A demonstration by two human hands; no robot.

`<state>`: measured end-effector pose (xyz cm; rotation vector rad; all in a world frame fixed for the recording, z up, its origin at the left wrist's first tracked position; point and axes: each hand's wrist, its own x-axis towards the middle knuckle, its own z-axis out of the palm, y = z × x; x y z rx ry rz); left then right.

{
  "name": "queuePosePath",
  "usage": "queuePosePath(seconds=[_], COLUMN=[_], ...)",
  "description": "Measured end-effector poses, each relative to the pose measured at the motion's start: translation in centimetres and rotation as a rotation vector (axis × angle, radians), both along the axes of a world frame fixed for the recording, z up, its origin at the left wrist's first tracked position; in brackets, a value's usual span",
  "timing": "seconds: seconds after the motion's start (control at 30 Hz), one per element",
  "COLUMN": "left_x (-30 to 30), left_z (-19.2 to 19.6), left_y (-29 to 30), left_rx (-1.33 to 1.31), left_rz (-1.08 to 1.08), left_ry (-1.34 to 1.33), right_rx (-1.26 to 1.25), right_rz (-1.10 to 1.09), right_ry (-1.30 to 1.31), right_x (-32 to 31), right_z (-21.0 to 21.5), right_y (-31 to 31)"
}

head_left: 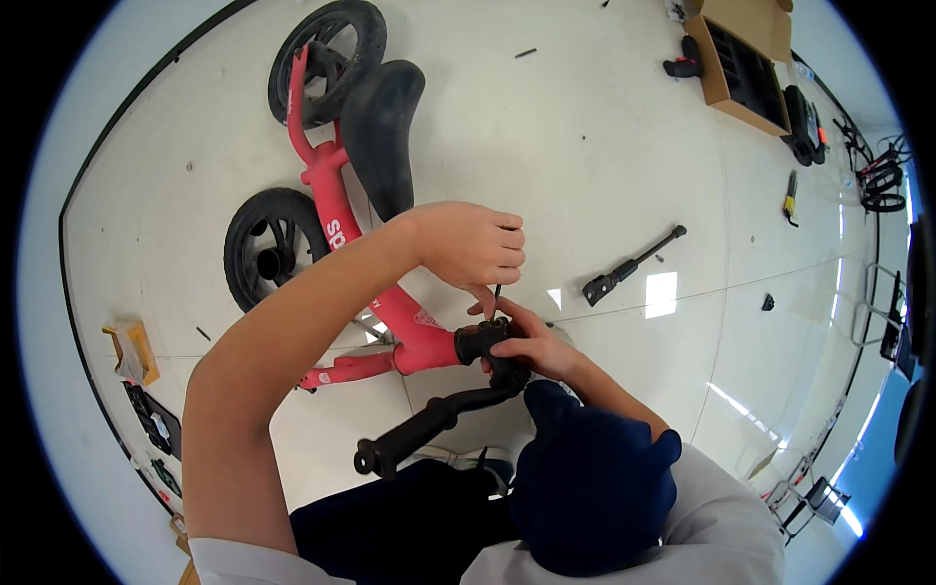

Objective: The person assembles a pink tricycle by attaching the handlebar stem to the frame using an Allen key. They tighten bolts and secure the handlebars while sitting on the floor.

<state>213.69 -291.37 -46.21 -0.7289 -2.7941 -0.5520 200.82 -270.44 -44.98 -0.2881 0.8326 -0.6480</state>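
A pinkish-red balance bike (336,210) lies on its side on the floor, with black wheels and a black saddle (382,136). Its black handlebar (419,434) comes toward me from a black stem clamp (483,341) at the frame's near end. My right hand (534,341) is wrapped round this clamp, steadying it from the right. Above the clamp, my left hand (473,249) is closed on a thin dark rod (498,292), which looks like a hex key. The rod's lower end meets the clamp; the exact contact is hidden by fingers.
To the right lies a black rod-shaped part with a clamp end (634,265). Beyond are a yellow-handled tool (791,200), an open cardboard box (721,73) and a black-and-red tool (685,60). A dark blue rounded cloth thing (595,483) blocks the view near my right arm.
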Motion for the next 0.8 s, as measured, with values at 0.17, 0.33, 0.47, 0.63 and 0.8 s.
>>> queuePosePath(seconds=[0.17,0.33,0.47,0.63,0.8], left_x=[0.7,0.7,1.2,5.0,8.7], left_z=[0.4,0.1,-0.6,-0.8,0.0], left_y=[0.9,0.8,1.3,3.6,6.4], left_rx=[0.003,0.013,0.048,0.105,0.115], left_rz=[0.040,0.091,0.213,0.483,0.718], left_ry=[0.094,0.119,0.090,0.001,-0.144], right_rx=[-0.205,-0.382,-0.325,-0.520,-0.443], right_rz=[0.179,-0.020,-0.194,-0.251,-0.318], right_ry=[0.237,0.341,0.346,0.554,0.425], right_x=[-0.5,0.9,0.9,1.9,2.0], right_z=[-0.7,-4.1,-4.9,-6.6,-6.3], right_y=[3.5,6.7,7.1,7.5,6.4])
